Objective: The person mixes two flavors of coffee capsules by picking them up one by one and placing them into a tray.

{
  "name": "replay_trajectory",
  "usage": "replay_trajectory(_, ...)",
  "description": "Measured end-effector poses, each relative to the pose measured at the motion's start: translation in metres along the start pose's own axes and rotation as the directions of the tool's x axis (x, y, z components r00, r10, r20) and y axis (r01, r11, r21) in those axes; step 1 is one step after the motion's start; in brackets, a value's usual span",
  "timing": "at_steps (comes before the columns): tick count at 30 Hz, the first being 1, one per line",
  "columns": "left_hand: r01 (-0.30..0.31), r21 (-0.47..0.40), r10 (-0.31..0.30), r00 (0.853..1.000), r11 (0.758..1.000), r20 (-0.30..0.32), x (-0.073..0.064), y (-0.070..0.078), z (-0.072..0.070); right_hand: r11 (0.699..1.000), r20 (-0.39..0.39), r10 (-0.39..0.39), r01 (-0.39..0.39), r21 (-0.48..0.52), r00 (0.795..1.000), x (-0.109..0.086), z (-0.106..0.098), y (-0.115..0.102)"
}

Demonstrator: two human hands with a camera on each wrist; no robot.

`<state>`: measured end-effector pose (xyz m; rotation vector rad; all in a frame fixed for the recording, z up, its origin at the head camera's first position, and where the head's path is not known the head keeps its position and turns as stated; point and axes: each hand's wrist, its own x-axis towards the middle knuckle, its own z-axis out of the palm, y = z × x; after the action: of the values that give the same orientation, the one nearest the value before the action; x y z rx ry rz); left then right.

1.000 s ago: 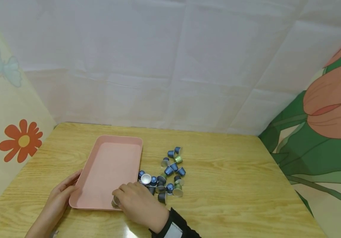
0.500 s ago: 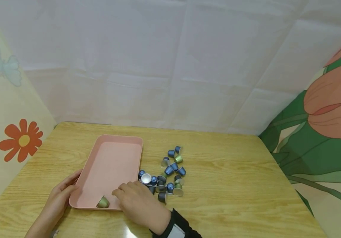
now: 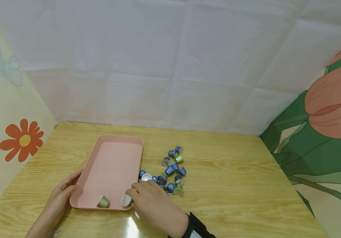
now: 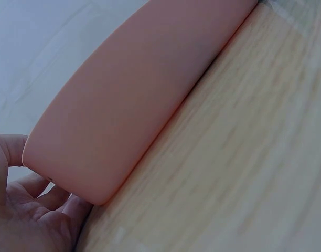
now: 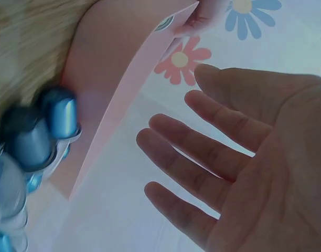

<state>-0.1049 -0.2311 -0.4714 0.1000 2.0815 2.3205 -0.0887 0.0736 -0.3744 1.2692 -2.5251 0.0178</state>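
Note:
The left hand point(image 3: 58, 198) grips the left side of a pink tray point(image 3: 110, 165), thumb at the rim; in the left wrist view its fingers point(image 4: 32, 184) curl against the tray's end wall point(image 4: 113, 105). A green coffee capsule point(image 3: 103, 202) lies on its side in the tray's front part. At the front right corner of the tray is a white-lidded coffee capsule point(image 3: 126, 200), with the fingertips of the right hand point(image 3: 155, 205) right beside it. The right wrist view shows that hand point(image 5: 244, 152) with loosely spread fingers and nothing between them.
Right of the tray lies a loose group of blue, dark and green coffee capsules, including a blue capsule point(image 3: 182, 171) and a white-lidded one point(image 3: 146, 177). Several crowd the tray's right wall, among them a dark capsule point(image 5: 29, 142). A white sheet point(image 3: 170, 66) hangs behind the table.
The green capsule left the right hand and lies in the tray. The right hand went to the group, and a white-lidded capsule now appears at the tray's front right corner. The left hand kept still.

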Motion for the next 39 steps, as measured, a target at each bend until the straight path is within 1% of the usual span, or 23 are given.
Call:
replay_trajectory(3,-0.01,-0.008,0.01,1.0,1.0,0.011,0.0,0.0,0.0,0.999,0.017,0.028,-0.029,0.016,0.999,-0.008,-0.002,0.008)
replay_trajectory(5,-0.017,-0.018,0.018,1.0,1.0,0.02,0.0,-0.001,0.0,0.998,0.011,0.056,-0.057,0.027,0.998,-0.014,-0.003,0.013)
replay_trajectory(7,-0.02,-0.024,0.021,1.0,1.0,0.023,0.0,-0.001,-0.001,0.994,0.016,0.091,-0.092,0.052,0.996,-0.019,-0.004,0.02)
replay_trajectory(9,-0.019,-0.022,0.019,1.0,1.0,0.019,0.001,-0.002,-0.001,0.99,0.014,0.128,-0.128,0.056,0.992,-0.021,-0.006,0.027)
replay_trajectory(13,-0.004,-0.013,0.005,1.0,1.0,0.01,0.002,-0.002,-0.001,0.977,0.065,0.199,-0.203,0.064,0.978,-0.026,-0.011,0.041)
replay_trajectory(15,-0.01,-0.026,0.011,1.0,1.0,0.016,0.001,-0.003,0.0,0.967,0.106,0.233,-0.241,0.077,0.967,-0.029,-0.014,0.047)
replay_trajectory(20,-0.043,-0.054,0.045,0.998,0.998,0.034,0.0,-0.004,-0.001,0.94,0.202,0.302,-0.327,0.1,0.932,-0.033,-0.018,0.059)
replay_trajectory(24,-0.049,-0.044,0.051,0.998,0.998,0.046,0.0,-0.004,-0.001,0.927,0.253,0.33,-0.363,0.097,0.909,-0.038,-0.02,0.065)
replay_trajectory(26,-0.051,-0.038,0.053,0.998,0.998,0.045,0.0,-0.003,-0.001,0.916,0.284,0.346,-0.387,0.104,0.894,-0.039,-0.021,0.067)
replay_trajectory(29,-0.056,-0.034,0.057,0.997,0.998,0.044,0.001,-0.003,-0.001,0.886,0.339,0.38,-0.444,0.133,0.861,-0.04,-0.022,0.07)
replay_trajectory(33,-0.056,-0.031,0.057,0.997,0.998,0.043,0.002,-0.003,-0.001,0.838,0.401,0.425,-0.52,0.164,0.811,-0.042,-0.022,0.074)
replay_trajectory(36,-0.055,-0.031,0.057,0.998,0.998,0.041,0.001,-0.003,-0.001,0.811,0.437,0.447,-0.56,0.169,0.781,-0.043,-0.021,0.078)
replay_trajectory(39,-0.059,-0.032,0.06,0.997,0.998,0.04,0.001,-0.004,-0.001,0.792,0.467,0.457,-0.585,0.174,0.757,-0.045,-0.019,0.082)
